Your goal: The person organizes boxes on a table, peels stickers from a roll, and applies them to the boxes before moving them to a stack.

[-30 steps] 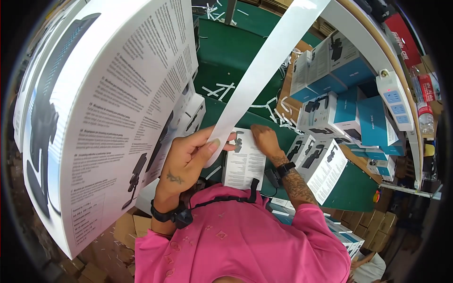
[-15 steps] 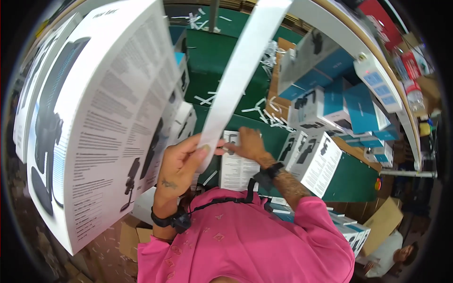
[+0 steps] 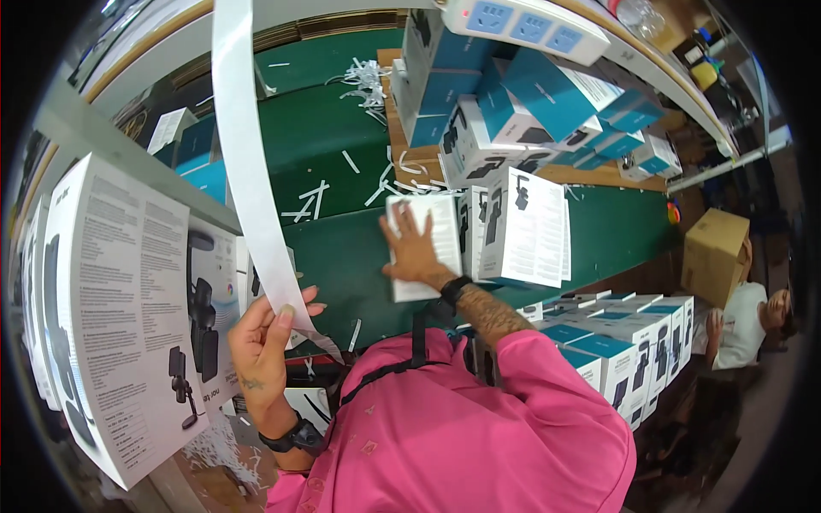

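Note:
My left hand (image 3: 269,333) pinches a long white paper-like strip (image 3: 244,128) between thumb and fingers. The strip rises past the top of the picture, and a short tail hangs below the pinch. My right hand (image 3: 415,250) lies with spread fingers on a white printed box (image 3: 438,278) on the green table (image 3: 333,248). Right beside that box stand several white boxes (image 3: 523,231) with pictures of a dark device on a stand.
Large white boxes (image 3: 128,299) stand close at the left. Teal-and-white boxes (image 3: 487,68) are stacked at the back, under a power strip (image 3: 522,24). More boxes (image 3: 633,342) fill the right. Paper scraps (image 3: 363,81) litter the table. A person (image 3: 737,325) is at the far right beside a carton (image 3: 717,248).
The view has turned rightward. My right hand has flattened onto the white box, which now lies up against the neighbouring boxes. My left hand still pinches the strip.

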Demonstrator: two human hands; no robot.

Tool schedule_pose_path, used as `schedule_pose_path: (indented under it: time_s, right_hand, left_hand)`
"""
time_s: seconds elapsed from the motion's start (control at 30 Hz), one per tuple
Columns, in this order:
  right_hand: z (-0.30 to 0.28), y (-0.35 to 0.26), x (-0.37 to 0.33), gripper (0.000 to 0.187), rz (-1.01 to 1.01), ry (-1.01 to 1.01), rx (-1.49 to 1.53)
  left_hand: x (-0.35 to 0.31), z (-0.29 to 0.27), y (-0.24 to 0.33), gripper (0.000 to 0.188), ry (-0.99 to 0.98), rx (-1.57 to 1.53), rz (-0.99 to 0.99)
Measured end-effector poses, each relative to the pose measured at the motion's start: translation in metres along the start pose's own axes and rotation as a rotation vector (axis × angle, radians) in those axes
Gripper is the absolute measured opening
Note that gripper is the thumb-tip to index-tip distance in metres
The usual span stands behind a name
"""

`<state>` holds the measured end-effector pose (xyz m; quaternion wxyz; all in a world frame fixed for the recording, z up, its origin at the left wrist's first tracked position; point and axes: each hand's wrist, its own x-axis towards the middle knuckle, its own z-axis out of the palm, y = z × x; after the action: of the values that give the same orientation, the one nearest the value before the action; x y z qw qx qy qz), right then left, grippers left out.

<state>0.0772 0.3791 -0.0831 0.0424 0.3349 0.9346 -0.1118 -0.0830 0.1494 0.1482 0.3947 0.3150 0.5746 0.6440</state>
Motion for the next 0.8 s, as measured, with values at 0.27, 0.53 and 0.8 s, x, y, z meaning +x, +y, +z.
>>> schedule_pose_path:
  time_s: [0.27, 0.53, 0.8]
  right_hand:
    - [0.003, 0.117, -0.052, 0.097, 0.157, 0.127, 0.058]
    - [-0.054, 0.095, 0.022, 0.078, 0.357, 0.079, 0.205]
    - [-0.108, -0.185, 0.269, 0.118, -0.610, 0.011, 0.347]
  left_hand:
    - [-0.002, -0.009, 0.001, 0.033, -0.037, -0.022, -0.027]
    - [-0.007, -0.011, 0.016, 0.030, -0.045, -0.035, -0.143]
    - [0.000, 0.002, 0.017, 0.034, -0.130, 0.210, -0.023]
